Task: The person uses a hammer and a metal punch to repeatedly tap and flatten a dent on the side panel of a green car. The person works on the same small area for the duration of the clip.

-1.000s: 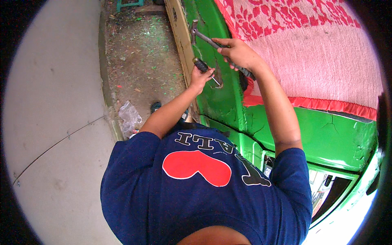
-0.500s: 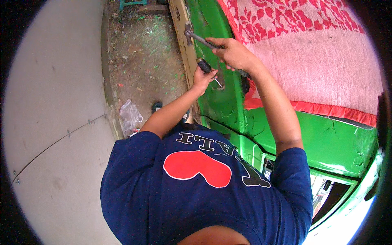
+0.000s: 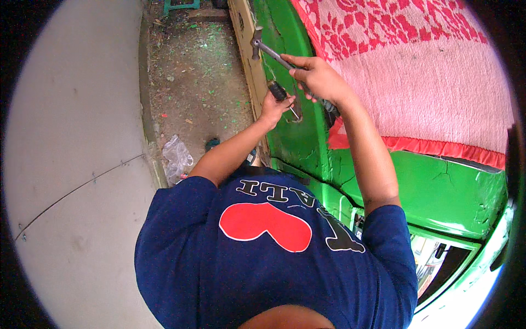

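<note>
My left hand (image 3: 272, 111) is closed round the black handle of a screwdriver (image 3: 277, 90). The screwdriver's metal shaft slants down to the edge of a rough, bared patch (image 3: 296, 109) in the green car body panel (image 3: 298, 140). Up and to the right, my right hand (image 3: 320, 79) grips a hammer (image 3: 269, 50) by its shaft. The hammer's metal head hangs above the screwdriver's handle end, apart from it, near the tan strip along the panel's edge. The lower end of the hammer handle shows under my right wrist.
A pink and red patterned towel (image 3: 422, 93) covers the glass beside my right arm. Left of the car runs a strip of littered dirt ground (image 3: 192, 82) with a clear plastic bag (image 3: 176, 156). A pale wall (image 3: 76, 137) bounds it, and a teal stool (image 3: 181, 5) stands at the far end.
My right hand and the hammer have shifted slightly down and to the right in view. The screwdriver has moved slightly with the view; its tip stays at the patch.
</note>
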Motion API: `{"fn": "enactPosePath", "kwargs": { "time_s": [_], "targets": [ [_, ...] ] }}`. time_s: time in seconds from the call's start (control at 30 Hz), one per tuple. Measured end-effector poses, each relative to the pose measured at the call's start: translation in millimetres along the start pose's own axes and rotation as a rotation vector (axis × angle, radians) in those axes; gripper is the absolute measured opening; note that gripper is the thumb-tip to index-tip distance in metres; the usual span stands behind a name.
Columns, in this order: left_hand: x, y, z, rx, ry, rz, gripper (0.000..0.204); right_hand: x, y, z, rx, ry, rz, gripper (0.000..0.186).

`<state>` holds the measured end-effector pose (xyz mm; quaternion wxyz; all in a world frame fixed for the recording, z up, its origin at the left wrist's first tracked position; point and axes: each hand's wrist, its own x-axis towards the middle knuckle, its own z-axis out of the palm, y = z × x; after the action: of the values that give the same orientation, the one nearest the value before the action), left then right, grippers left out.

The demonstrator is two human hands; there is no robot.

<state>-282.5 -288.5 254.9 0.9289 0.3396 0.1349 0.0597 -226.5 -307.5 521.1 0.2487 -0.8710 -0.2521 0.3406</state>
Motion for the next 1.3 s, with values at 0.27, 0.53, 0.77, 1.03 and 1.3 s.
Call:
{"fn": "enactPosePath", "kwargs": {
  "time_s": [0.27, 0.53, 0.77, 1.03, 1.3],
  "targets": [
    [0.2, -6.5, -2.3, -0.058, 0.045, -0.017, 0.033, 5.9, 0.0, -2.4, -0.131, -0.172, 0.106, 0.047],
    [3.1, -1.9, 0.8, 0.038, -0.001, -0.005, 0.038, 1.4, 16.0, 1.7, -0.125, -0.118, 0.090, 0.046],
    [4.1, -8.5, 1.0, 0.013, 0.012, 0.021, 0.038, -9.2, 27.6, 13.4, -0.280, 0.041, 0.033, 0.045],
    [15.1, -12.1, 3.4, 0.172, -0.075, 0.128, 0.040, -49.1, 22.4, 6.1, 0.175, 0.139, 0.126, 0.048],
    [6.1, -9.6, 3.4, 0.050, 0.023, 0.027, 0.034, -48.9, 59.8, 20.9, 0.319, 0.116, 0.089, 0.066]
  ]
}}
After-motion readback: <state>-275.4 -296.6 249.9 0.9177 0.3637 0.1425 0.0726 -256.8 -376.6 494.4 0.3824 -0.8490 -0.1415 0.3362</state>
